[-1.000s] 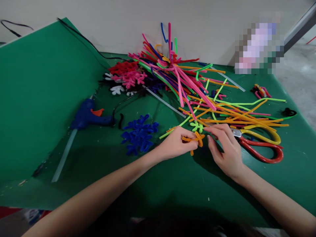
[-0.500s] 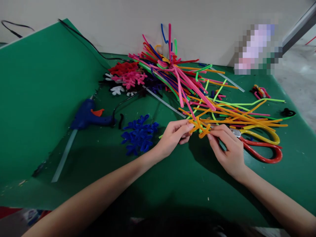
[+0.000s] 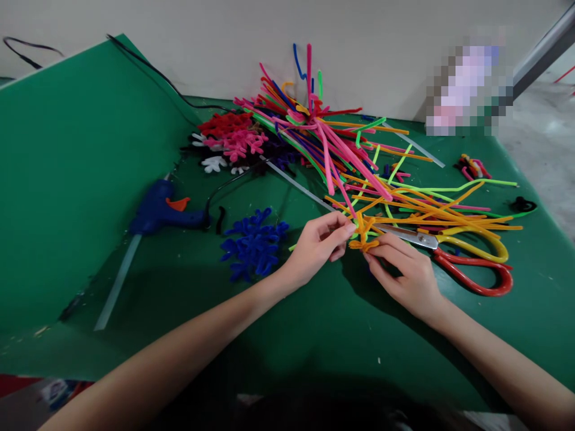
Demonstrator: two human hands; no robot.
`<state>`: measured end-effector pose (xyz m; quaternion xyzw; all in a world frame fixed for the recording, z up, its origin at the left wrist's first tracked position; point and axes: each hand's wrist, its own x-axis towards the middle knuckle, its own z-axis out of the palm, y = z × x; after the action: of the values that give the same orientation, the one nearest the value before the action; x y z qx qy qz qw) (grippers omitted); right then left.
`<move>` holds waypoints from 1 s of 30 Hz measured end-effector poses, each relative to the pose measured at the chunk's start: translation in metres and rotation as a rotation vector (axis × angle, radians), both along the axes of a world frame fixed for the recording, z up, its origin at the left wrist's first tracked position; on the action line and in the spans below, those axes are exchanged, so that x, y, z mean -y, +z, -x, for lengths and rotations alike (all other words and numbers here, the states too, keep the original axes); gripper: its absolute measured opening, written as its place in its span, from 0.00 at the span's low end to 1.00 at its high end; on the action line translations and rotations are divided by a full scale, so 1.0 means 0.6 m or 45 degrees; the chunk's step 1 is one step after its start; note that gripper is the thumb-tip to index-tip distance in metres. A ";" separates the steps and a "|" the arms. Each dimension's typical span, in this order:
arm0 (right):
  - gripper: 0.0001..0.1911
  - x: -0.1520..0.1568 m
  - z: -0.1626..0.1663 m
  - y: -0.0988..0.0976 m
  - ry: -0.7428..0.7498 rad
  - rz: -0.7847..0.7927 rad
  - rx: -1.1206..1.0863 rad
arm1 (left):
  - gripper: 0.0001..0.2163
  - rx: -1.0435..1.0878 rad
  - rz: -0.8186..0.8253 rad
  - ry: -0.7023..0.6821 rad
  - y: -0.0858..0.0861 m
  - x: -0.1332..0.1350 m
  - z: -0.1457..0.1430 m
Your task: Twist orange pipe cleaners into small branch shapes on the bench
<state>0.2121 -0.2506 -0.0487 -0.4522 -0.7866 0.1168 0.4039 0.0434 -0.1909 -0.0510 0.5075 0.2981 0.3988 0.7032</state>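
Between my fingertips is an orange pipe cleaner (image 3: 365, 227) bent into small loops. My left hand (image 3: 320, 240) pinches its upper left part, and my right hand (image 3: 406, 272) pinches a loop at its lower end. The fingers partly cover it. Just behind my right hand lie scissors (image 3: 471, 262) with one yellow and one red handle, their blades pointing left. Left of my left hand rests a blue pipe-cleaner snowflake (image 3: 255, 245). Loose orange pipe cleaners (image 3: 444, 209) spread over the table beyond my hands.
A blue glue gun (image 3: 155, 209) with a glue stick lies at left, its black cord running back. A bundle of multicoloured pipe cleaners (image 3: 323, 131) leans near the wall. Red and pink shapes (image 3: 236, 137) are piled beside it. A green board (image 3: 81, 173) stands at left.
My right hand has moved slightly left and down, turning the lower loop of the orange pipe cleaner. More of the scissor blades now shows. My left hand stays about where it was.
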 end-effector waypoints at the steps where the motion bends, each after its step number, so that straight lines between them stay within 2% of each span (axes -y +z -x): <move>1: 0.06 -0.001 0.000 0.000 0.008 0.008 0.003 | 0.09 0.006 0.000 -0.005 0.000 0.000 0.000; 13: 0.06 -0.001 -0.001 0.004 0.039 0.054 -0.031 | 0.14 0.080 0.030 -0.003 -0.001 -0.001 0.004; 24: 0.05 0.002 -0.002 0.000 0.046 -0.028 -0.057 | 0.13 0.051 0.061 0.019 -0.001 -0.001 0.003; 30: 0.05 0.003 -0.002 0.000 0.035 -0.042 -0.066 | 0.12 0.021 0.005 0.042 0.000 -0.003 0.003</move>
<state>0.2135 -0.2523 -0.0486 -0.4315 -0.7839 0.1209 0.4298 0.0417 -0.1892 -0.0508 0.4980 0.3015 0.4137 0.7000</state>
